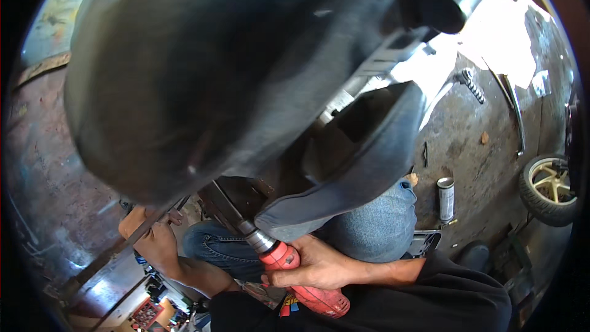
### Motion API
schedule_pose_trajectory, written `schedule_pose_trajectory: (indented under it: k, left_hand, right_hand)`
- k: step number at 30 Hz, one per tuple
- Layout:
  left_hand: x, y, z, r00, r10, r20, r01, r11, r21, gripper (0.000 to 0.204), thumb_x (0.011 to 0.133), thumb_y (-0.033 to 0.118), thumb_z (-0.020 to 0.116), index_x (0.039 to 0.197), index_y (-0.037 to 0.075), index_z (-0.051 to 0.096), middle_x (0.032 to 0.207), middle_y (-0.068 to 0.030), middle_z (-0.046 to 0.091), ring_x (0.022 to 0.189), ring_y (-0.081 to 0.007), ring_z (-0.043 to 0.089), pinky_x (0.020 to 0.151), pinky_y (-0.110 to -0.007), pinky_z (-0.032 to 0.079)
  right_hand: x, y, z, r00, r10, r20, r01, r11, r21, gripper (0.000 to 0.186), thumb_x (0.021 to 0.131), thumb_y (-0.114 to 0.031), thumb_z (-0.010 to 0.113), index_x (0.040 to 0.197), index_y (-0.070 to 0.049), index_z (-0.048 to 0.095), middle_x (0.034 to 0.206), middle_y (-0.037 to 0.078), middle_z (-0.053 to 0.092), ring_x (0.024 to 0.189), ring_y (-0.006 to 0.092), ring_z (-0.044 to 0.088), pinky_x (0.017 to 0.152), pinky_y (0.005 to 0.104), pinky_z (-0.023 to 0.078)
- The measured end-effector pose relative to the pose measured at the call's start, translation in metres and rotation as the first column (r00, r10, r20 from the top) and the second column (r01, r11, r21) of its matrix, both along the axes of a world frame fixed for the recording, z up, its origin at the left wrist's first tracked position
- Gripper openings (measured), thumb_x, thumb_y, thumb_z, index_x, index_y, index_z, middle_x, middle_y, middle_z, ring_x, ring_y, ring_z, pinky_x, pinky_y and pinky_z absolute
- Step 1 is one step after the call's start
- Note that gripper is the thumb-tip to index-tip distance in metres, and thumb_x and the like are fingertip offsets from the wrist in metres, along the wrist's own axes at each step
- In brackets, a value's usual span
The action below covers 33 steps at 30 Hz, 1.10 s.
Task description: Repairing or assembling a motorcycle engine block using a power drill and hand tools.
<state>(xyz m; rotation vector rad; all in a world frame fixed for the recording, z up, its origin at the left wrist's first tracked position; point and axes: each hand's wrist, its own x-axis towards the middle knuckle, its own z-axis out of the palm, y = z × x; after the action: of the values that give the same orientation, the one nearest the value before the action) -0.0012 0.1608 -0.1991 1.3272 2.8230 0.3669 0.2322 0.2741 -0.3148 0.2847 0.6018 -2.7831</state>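
Hands point(322, 266) below obstructive dark bodywork point(203, 80), drill point(281, 257) in right, can point(446, 201) rightward

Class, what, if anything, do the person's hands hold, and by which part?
The right hand holds a red drill by its body, behind the silver chuck; whether the left hand holds anything cannot be told.
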Motion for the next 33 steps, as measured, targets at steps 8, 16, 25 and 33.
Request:
schedule_pose_trajectory:
  k: [8, 16, 25, 33]
  left_hand:
    - [0.005, 0.012, -0.007, 0.982, 0.144, 0.120, -0.158, 0.980, 0.121, 0.029, 0.098, 0.014, 0.059, 0.098, -0.011, 0.074, 0.053, -0.0066, 0.060, 0.047, -0.0104, 0.054, 0.052, -0.024, 0.040]
    - [0.008, 0.015, -0.004, 0.979, 0.164, 0.125, -0.174, 0.982, 0.077, 0.035, 0.101, 0.020, 0.061, 0.111, -0.010, 0.074, 0.053, -0.0058, 0.058, 0.048, -0.0075, 0.050, 0.051, -0.024, 0.038]
    - [0.007, 0.014, -0.004, 0.981, 0.136, 0.138, -0.149, 0.985, 0.087, 0.037, 0.101, 0.022, 0.061, 0.114, -0.010, 0.074, 0.064, -0.0107, 0.068, 0.048, -0.0070, 0.050, 0.052, -0.023, 0.038]
    - [0.007, 0.011, -0.004, 0.986, 0.117, 0.117, -0.130, 0.986, 0.104, 0.033, 0.099, 0.017, 0.061, 0.112, -0.010, 0.074, 0.061, -0.0095, 0.065, 0.048, -0.0066, 0.049, 0.052, -0.024, 0.038]
  right_hand:
    - [-0.003, 0.007, -0.001, 0.998, -0.041, -0.039, 0.048, 0.983, 0.176, 0.023, 0.088, -0.022, 0.077, 0.092, -0.001, 0.067, 0.082, 0.002, 0.067, 0.078, 0.0082, 0.059, 0.072, 0.0315, 0.051]
    - [-0.006, 0.009, -0.001, 0.998, -0.007, -0.062, 0.021, 0.976, 0.218, 0.026, 0.086, -0.024, 0.078, 0.093, -0.002, 0.066, 0.078, 0.002, 0.064, 0.075, 0.0102, 0.059, 0.070, 0.0337, 0.051]
    - [-0.008, 0.003, -0.005, 0.996, -0.005, -0.086, 0.026, 0.971, 0.238, 0.030, 0.086, -0.023, 0.078, 0.101, -0.001, 0.065, 0.083, 0.003, 0.064, 0.081, 0.0118, 0.059, 0.075, 0.0346, 0.052]
    - [-0.010, 0.004, 0.001, 0.994, -0.103, -0.032, 0.107, 0.978, 0.181, 0.028, 0.076, -0.024, 0.078, 0.085, 0.000, 0.066, 0.073, 0.009, 0.067, 0.071, 0.0157, 0.065, 0.069, 0.0373, 0.053]
